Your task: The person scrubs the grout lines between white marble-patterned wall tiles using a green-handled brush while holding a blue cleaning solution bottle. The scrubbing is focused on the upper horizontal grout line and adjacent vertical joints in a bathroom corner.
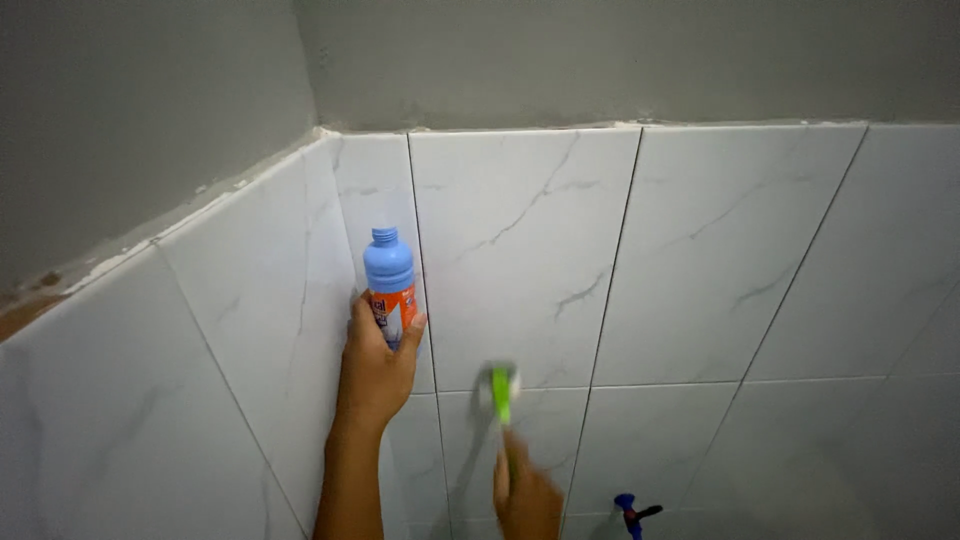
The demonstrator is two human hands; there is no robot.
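We see the left hand (375, 360) wrapped around the lower half of a light blue plastic bottle (390, 285), holding it upright close against the corner of the wall; its screw neck is bare of any cap, an orange label covers the part above the fingers, and the plastic is opaque, so we cannot tell what is inside or how full it is. The right hand (527, 497) is closed around the handle of a green brush (502, 388), whose head sits on the tiles near a horizontal grout line; the head is blurred, so it seems to carry pale bristles, though we cannot be sure. The brush lies just right of the bottle, the two apart. The tiled wall (700, 250) is white with grey marble veining and dark grout lines, meeting a second tiled face at the corner, and plain grey plaster (600, 60) runs above the rough top edge of the tiles. A small blue tap (629, 508) shows near the bottom edge.
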